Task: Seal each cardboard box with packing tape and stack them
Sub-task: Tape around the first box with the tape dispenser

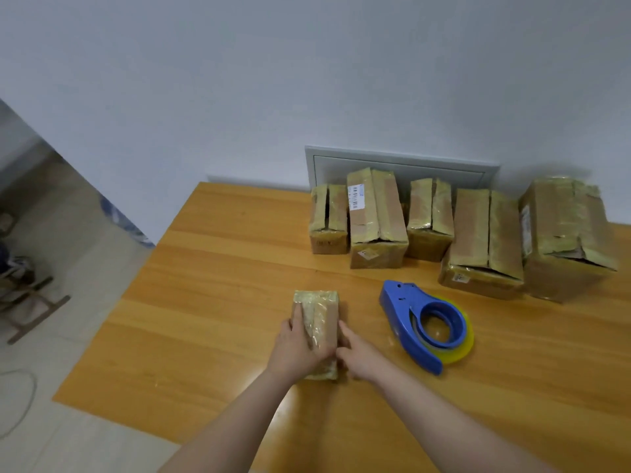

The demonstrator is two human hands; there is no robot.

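A small cardboard box, covered in shiny tape, lies on the wooden table in front of me. My left hand lies flat over its left half with fingers stretched along the top. My right hand presses against the box's right side, fingers along its edge. A blue tape dispenser with a yellowish roll lies on its side just right of the box, untouched. Several larger taped boxes stand in a row at the back right, among them a tall one and a big one.
A grey panel sits in the white wall behind the row of boxes. The table's left edge drops to a tiled floor, where a wooden stand and a cable lie.
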